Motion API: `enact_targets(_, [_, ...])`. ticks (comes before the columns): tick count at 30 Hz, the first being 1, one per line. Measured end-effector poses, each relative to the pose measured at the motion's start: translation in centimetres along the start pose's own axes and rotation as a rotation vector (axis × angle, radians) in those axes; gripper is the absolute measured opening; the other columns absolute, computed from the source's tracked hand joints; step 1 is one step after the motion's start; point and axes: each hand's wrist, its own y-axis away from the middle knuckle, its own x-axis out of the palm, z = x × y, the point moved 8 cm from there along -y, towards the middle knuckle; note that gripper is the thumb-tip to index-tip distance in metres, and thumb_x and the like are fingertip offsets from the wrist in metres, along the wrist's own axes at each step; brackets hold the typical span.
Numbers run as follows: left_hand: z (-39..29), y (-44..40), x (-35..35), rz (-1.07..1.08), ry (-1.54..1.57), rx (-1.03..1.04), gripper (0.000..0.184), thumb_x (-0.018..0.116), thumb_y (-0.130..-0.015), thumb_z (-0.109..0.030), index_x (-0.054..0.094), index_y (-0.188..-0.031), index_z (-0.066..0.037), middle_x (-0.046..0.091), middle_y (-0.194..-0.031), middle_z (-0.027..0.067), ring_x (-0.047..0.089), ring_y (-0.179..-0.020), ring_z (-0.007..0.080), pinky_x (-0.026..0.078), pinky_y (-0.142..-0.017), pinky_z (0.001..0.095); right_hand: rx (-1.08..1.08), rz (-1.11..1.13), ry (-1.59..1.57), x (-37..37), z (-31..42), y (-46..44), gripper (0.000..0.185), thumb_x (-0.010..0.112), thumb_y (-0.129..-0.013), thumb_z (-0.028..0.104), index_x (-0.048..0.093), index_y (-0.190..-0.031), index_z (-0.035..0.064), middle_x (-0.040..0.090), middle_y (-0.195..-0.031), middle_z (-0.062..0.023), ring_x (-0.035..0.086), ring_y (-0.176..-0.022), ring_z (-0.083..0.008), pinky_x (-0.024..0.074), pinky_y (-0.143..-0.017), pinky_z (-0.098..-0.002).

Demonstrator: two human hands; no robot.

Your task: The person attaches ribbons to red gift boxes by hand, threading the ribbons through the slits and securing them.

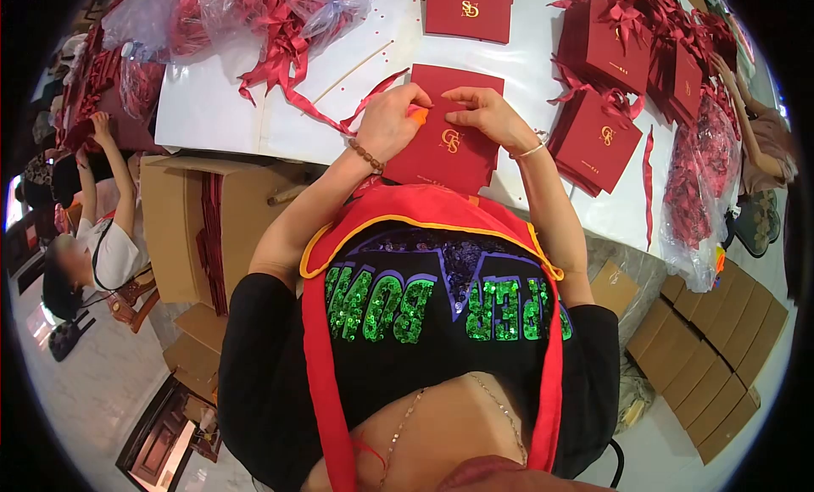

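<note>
A dark red paper bag (471, 163) with a gold emblem lies flat at the table's front edge, in front of my body. My left hand (392, 120) is closed over its upper left part, with a small orange object (418, 115) between the fingers. Beside that hand a loose red ribbon (318, 112) runs off to the left. Over the bag's upper right part is my right hand (492, 119), thumb and forefinger apart, with nothing visible between them. Another red bag (469, 13) lies just beyond.
Red bags with ribbon bows (596, 140) are stacked on the right of the white table (530, 76). Plastic-wrapped ribbons (212, 17) lie back left. An open carton (174, 229) stands left below. People work at both sides.
</note>
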Motion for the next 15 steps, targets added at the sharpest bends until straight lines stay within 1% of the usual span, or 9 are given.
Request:
enact_targets(1, [0.2, 0.0, 0.1, 0.002, 0.0, 0.001, 0.012, 0.056, -0.072, -0.004, 0.06, -0.084, -0.001, 0.063, -0.082, 0.0141, 0.061, -0.077, 0.0284, 0.047, -0.068, 0.0347, -0.004, -0.001, 0.011, 0.0, -0.1, -0.1, 0.034, 0.061, -0.078, 0.006, 0.055, -0.111, -0.0032, 0.061, -0.094, -0.0054, 0.056, -0.083, -0.0103, 0.0449, -0.075, -0.0228])
enact_targets(3, [-0.2, -0.1, 0.1, -0.021, -0.078, 0.104, 0.013, 0.059, -0.075, -0.007, 0.061, -0.086, -0.002, 0.064, -0.08, 0.0125, 0.062, -0.075, 0.0252, 0.048, -0.067, 0.0315, -0.008, -0.001, 0.021, 0.0, -0.1, -0.1, 0.034, 0.061, -0.078, 0.006, 0.055, -0.11, -0.0033, 0.061, -0.093, -0.0054, 0.056, -0.082, -0.0102, 0.0448, -0.074, -0.0226])
enact_targets(5, [-0.3, -0.1, 0.2, -0.013, -0.091, 0.114, 0.013, 0.059, -0.075, -0.007, 0.062, -0.086, -0.002, 0.063, -0.081, 0.0128, 0.062, -0.075, 0.0264, 0.048, -0.067, 0.0326, -0.01, 0.022, 0.026, 0.3, 0.2, 0.0, 0.031, 0.06, -0.079, 0.004, 0.054, -0.109, -0.0027, 0.06, -0.09, -0.003, 0.055, -0.08, -0.0065, 0.0445, -0.072, -0.0192])
enact_targets(6, [-0.5, -0.1, 0.2, -0.006, -0.103, 0.124, 0.013, 0.059, -0.075, -0.008, 0.062, -0.086, -0.003, 0.063, -0.081, 0.0131, 0.062, -0.076, 0.0275, 0.048, -0.067, 0.0338, -0.01, 0.022, 0.025, 0.3, 0.2, 0.0, 0.031, 0.06, -0.079, 0.004, 0.054, -0.109, -0.0027, 0.06, -0.09, -0.003, 0.055, -0.08, -0.0065, 0.0445, -0.072, -0.0192])
enact_targets(13, [-1.1, -0.3, 0.9, 0.018, -0.147, 0.126, 0.013, 0.059, -0.076, -0.01, 0.062, -0.086, -0.003, 0.063, -0.077, 0.0133, 0.062, -0.071, 0.0276, 0.048, -0.064, 0.0341, -0.055, 0.009, 0.125, 0.4, 0.7, -0.1, 0.03, 0.06, -0.079, 0.005, 0.055, -0.107, -0.0026, 0.06, -0.088, -0.0017, 0.054, -0.079, -0.0063, 0.0438, -0.071, -0.0191])
enact_targets(15, [-0.4, -0.5, 1.0, 0.091, -0.081, -0.026, 0.012, 0.056, -0.075, -0.009, 0.06, -0.083, -0.001, 0.063, -0.078, 0.0171, 0.061, -0.074, 0.0316, 0.047, -0.066, 0.038, -0.063, 0.01, 0.145, 0.3, 0.6, -0.1, 0.03, 0.06, -0.079, 0.004, 0.055, -0.107, -0.0025, 0.06, -0.088, -0.0015, 0.054, -0.079, -0.0064, 0.0438, -0.071, -0.0192])
